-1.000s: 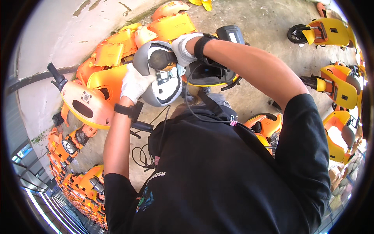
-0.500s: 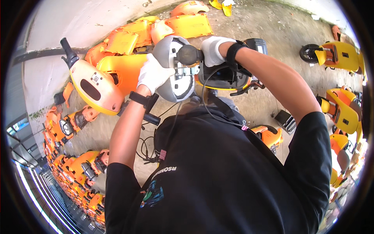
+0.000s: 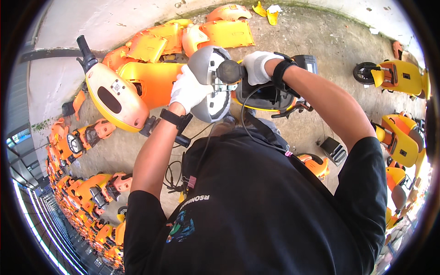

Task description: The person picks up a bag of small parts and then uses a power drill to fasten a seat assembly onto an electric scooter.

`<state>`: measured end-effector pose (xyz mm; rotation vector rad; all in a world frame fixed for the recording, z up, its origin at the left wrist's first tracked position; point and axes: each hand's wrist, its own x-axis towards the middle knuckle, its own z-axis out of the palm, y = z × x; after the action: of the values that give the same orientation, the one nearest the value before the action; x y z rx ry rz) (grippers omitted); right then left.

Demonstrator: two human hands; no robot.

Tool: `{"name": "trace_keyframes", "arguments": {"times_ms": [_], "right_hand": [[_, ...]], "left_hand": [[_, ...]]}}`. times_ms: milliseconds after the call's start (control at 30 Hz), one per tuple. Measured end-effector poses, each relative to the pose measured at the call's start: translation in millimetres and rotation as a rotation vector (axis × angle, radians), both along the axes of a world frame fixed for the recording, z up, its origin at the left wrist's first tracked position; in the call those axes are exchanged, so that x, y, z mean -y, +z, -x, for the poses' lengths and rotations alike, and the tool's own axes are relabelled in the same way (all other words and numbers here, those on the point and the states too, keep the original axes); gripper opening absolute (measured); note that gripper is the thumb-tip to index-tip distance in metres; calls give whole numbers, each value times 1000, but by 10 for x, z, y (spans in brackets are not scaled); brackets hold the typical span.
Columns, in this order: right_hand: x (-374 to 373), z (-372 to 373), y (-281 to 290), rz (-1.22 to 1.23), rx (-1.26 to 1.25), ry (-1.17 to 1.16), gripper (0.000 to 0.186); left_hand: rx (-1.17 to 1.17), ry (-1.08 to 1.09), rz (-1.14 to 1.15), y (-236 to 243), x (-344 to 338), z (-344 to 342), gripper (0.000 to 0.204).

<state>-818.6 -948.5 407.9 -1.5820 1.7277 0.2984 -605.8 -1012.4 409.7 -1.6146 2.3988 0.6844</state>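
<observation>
An orange and yellow scooter [image 3: 158, 85] stands in front of me, its grey seat [image 3: 200, 62] tipped up so the white underside shows. My left hand [image 3: 189, 88], in a white glove, is closed on the seat's edge, with the thumb by a metal hinge [image 3: 224, 87]. My right hand [image 3: 257, 67], gloved too, wraps the handle of a dark tool with a round back, which looks like a cordless drill [image 3: 230, 72]. The drill's body stands over the hinge; its tip is hidden below. Under my right wrist lies the black storage bin [image 3: 266, 94] of the scooter.
Loose orange panels [image 3: 227, 33] are piled by the white wall [image 3: 114, 23]. Rows of scooters [image 3: 85, 197] fill the left side; more scooters [image 3: 398, 77] stand at the right. A black box [image 3: 333, 150] sits on the floor. Cables [image 3: 172, 176] hang by my shirt.
The whole view has shifted slightly, so the scooter and both hands appear a little further right and lower. Both hands keep their grips, and the drill stays at the hinge.
</observation>
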Motion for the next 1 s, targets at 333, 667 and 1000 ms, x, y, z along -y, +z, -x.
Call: {"name": "trace_keyframes", "arguments": {"times_ms": [333,667,1000], "right_hand": [[-68,-31,86,15,-28,29,33],[-68,4,35,6,-10,-15,34],[-71,-34,26,0,-13,0,34]], "left_hand": [[-11,11,-36,-8,-35,19,78],[3,1,-24,11,7,-19,78],[7,9,-55,-28,-24,-55,79]]}}
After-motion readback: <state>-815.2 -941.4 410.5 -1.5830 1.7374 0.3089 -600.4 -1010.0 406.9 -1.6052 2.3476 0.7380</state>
